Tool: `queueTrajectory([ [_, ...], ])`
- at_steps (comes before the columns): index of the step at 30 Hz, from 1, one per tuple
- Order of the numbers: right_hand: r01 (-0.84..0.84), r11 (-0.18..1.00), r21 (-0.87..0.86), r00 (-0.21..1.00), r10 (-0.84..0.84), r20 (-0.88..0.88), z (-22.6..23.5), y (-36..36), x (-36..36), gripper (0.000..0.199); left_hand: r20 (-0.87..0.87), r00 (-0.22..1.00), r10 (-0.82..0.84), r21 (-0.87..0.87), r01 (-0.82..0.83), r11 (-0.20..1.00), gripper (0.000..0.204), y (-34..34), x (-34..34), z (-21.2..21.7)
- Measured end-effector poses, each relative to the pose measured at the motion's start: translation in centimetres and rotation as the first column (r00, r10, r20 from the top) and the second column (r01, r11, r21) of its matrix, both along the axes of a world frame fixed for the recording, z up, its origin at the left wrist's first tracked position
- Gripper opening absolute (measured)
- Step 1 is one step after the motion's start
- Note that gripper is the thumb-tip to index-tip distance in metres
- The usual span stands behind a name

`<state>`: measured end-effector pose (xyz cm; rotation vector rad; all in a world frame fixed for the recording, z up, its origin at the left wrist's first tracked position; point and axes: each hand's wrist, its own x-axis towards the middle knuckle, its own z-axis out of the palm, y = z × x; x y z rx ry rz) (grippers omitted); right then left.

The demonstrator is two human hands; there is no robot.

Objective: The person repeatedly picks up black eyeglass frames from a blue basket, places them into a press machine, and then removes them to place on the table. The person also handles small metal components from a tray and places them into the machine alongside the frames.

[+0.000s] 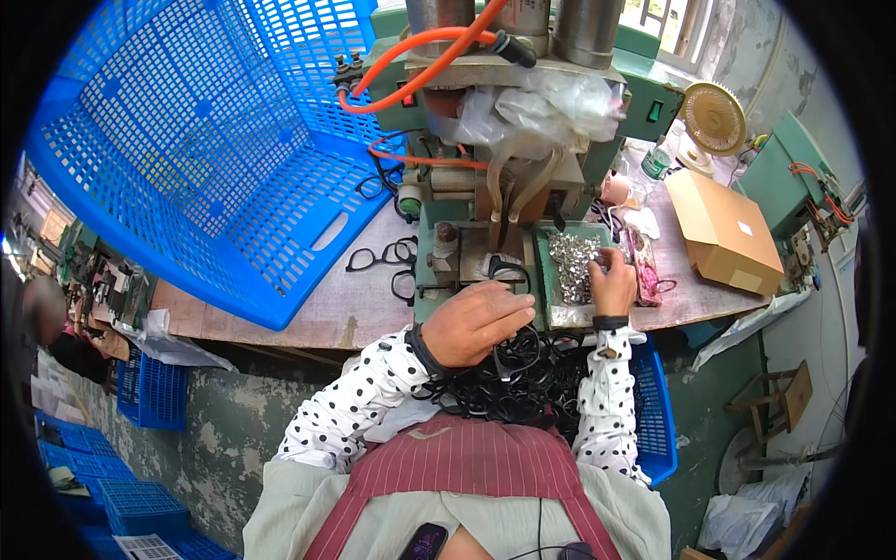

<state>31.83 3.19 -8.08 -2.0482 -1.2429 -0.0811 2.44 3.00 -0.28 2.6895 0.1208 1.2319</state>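
Note:
My left hand [476, 322] is closed, fingers together, at the front of the green bench press [448, 219]. It grips a black glasses frame [509, 268], whose upper part reaches under the press head; the fingers hide the rest. To the right, my right hand [613, 283] is in a pinch at the edge of a shallow tray [567, 317] of small shiny metal pieces [571, 261]. What lies between its fingertips is too small to make out. Below both hands, many black glasses frames [495, 392] fill a blue basket [656, 411] at my lap.
A large blue crate [280, 233] leans on the table at left, beside loose black frames [373, 257]. Orange hoses [420, 89] loop over the press. A cardboard box [723, 233], a bottle [658, 161] and a small fan [714, 117] stand at right.

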Motion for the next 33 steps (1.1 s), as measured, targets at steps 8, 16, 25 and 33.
queueTrajectory([
  [8,-0.007,0.999,0.036,0.974,-0.001,0.228,-1.2,-1.0,-1.8,0.02,-0.005,1.0,0.009,0.004,-0.009,1.0,0.049,-0.2,0.1,0.1],
  [16,0.028,0.974,0.224,0.979,-0.072,0.193,-2.1,-0.5,-1.3,0.005,0.214,0.915,0.343,0.023,-0.356,0.934,0.044,1.4,-5.0,-3.9],
  [25,0.017,0.978,0.209,0.975,-0.062,0.213,-2.5,-0.4,-1.2,0.008,-0.438,0.194,0.878,-0.405,-0.914,0.0,0.02,5.5,-9.1,-14.1],
  [33,-0.025,0.97,0.242,0.995,0.001,0.098,-0.7,-0.5,-2.2,0.008,0.038,0.618,0.785,-0.857,-0.384,0.343,0.023,9.8,-11.0,-8.4],
])
